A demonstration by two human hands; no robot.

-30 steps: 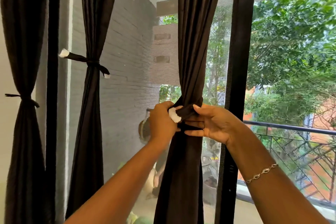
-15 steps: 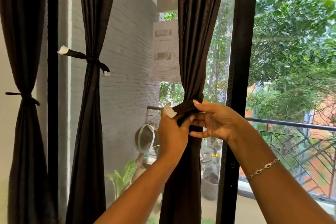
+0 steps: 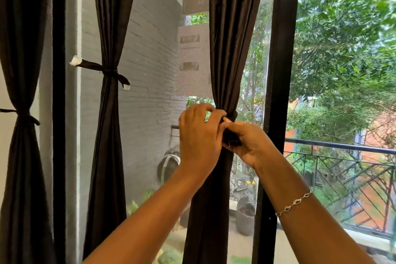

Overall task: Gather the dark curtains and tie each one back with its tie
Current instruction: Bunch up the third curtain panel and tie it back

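Note:
Three dark curtains hang at the window. The left curtain [image 3: 23,70] and the middle curtain [image 3: 111,38] are each cinched by a dark tie [image 3: 100,68]. The right curtain [image 3: 231,49] is gathered at its waist, where its dark tie [image 3: 232,138] wraps it. My left hand [image 3: 199,137] covers the front of the gather, fingers curled on the tie. My right hand [image 3: 248,141] pinches the tie's end against the curtain. The tie's white tip is hidden behind my hands.
A black window frame post [image 3: 280,70] stands just right of the gathered curtain. Beyond the glass are a grey brick wall [image 3: 150,70], a balcony railing [image 3: 342,148], trees and a plant pot [image 3: 244,218].
My left hand has moved up and over the front of the tie, hiding its white tip. My right hand has closed in and now pinches the tie's end.

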